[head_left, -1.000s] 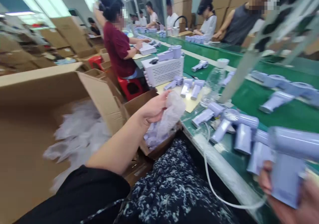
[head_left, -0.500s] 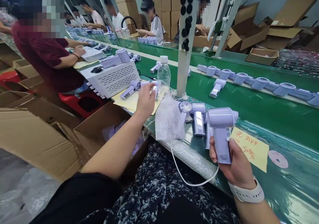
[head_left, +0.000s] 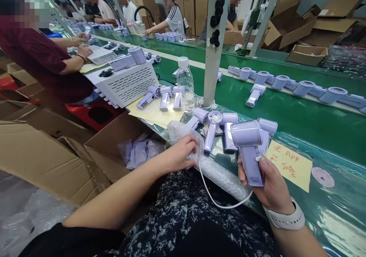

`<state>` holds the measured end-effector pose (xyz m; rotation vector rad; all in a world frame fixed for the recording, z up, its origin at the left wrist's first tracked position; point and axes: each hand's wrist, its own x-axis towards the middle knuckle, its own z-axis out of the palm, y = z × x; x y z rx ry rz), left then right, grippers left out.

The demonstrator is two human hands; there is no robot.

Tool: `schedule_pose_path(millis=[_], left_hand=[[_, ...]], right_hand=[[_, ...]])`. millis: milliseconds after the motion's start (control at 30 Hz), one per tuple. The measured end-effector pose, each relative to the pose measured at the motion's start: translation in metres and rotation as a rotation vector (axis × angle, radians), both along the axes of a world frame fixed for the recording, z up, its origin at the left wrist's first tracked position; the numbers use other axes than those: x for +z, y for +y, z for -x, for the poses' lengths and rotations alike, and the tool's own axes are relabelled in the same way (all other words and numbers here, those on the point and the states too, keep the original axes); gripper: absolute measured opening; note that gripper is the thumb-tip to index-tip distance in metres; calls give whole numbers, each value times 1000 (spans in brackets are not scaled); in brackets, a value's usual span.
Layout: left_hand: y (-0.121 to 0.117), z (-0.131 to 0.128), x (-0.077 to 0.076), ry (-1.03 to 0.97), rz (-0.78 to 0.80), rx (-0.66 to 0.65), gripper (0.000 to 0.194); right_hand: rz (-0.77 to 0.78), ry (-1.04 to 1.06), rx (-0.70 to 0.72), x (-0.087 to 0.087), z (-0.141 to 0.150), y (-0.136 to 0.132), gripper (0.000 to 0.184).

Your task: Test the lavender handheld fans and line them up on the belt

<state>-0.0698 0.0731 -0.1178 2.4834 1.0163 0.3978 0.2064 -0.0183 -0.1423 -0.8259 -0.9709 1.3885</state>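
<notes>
My right hand (head_left: 270, 182) is closed around the handle of a lavender handheld fan (head_left: 247, 135), held upright with its barrel-shaped head on top. Curled fingers of my left hand (head_left: 181, 154) grip the lower edge of a translucent bubble-wrap bag (head_left: 183, 131) at the bench edge. A white cable (head_left: 213, 198) loops from beside the bag towards my right hand; where its ends go is hidden. Behind the held fan, several more lavender fans (head_left: 211, 135) lie on the bench, one with its round grille facing up.
A water bottle (head_left: 185, 85) and a metal post (head_left: 213, 58) stand behind the bag. A yellow handwritten note (head_left: 290, 165) lies at right. Fans line the green conveyor (head_left: 286, 116). At left are a slotted white box (head_left: 128, 83), an open carton (head_left: 108, 138) and a co-worker (head_left: 42, 58).
My left hand has come down and nearer from above the yellow paper to the bag, which is now gripped and crumpled lower. The fan in my right hand has turned and tilted slightly.
</notes>
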Motion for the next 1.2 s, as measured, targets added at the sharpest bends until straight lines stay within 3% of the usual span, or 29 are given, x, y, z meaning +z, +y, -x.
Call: schedule_pose_path(millis=[100, 233, 400, 467, 600, 733, 833, 933, 1033, 1100, 1200], left_hand=[[-4, -4, 1, 55, -67, 38, 7], [-8, -12, -2, 59, -78, 109, 22], [-11, -7, 2, 30, 31, 64, 27], [-11, -2, 3, -61, 137, 46, 22], [-6, 7, -2, -270, 333, 119, 17], [2, 18, -4, -299, 341, 208, 29], [-2, 18, 5, -313, 306, 271, 33], [-22, 6, 17, -255, 95, 281, 29], [-49, -9, 25, -94, -394, 95, 20], [-62, -15, 29, -45, -637, -13, 13], [-69, -15, 32, -60, -760, -31, 10]], right_hand=[[18, -74, -13, 0, 3, -3, 41], [30, -342, -63, -2, 6, -5, 42], [-192, -783, -112, 1, 14, -6, 40], [-239, -830, -64, 3, 23, -8, 38], [-193, -890, 30, 8, 39, -5, 45], [-143, -1029, 96, 15, 44, 4, 46], [-125, -1217, 129, 22, 52, 5, 46], [-153, -1417, 100, 25, 68, -1, 45], [-246, -1486, 46, 26, 78, -9, 43], [-228, -1285, 31, 26, 76, -12, 39], [139, -680, 80, 30, 63, -15, 41]])
